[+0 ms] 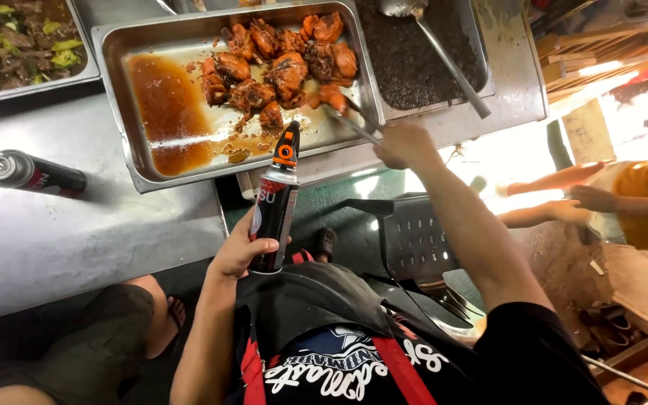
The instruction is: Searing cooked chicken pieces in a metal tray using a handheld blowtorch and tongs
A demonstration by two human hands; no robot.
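Both hands are seen from the head camera, reaching forward over the edge of a steel tabletop (54,247). By the left hand (243,251) a black gas torch canister (273,214) is gripped around its lower body, the fingers wrapped closed on it; the canister is held upright with a slight tilt, and its black-and-orange nozzle head (286,148) is pointed up toward the near rim of a large rectangular steel tray (125,112). By the right hand (405,144) a pair of metal tongs (354,120) is clasped, the fingers closed on the handles, and the tips of the tongs are laid against one of the browned chicken pieces (283,67) piled in the far right part of the tray. A pool of brown sauce (168,112) is spread across the left part of the same tray, apart from the meat. To the right of it a second tray of dark, grainy food (406,64) is set, with a long metal spoon (444,56) resting in it, its handle slanted toward the near right. At the upper left a tray of dark meat with green vegetable pieces (16,45) is partly shown. A second canister (35,174) is laid on its side on the tabletop, well apart from the left hand. At the right edge another person's arms (564,199) are seen, well apart from the trays.
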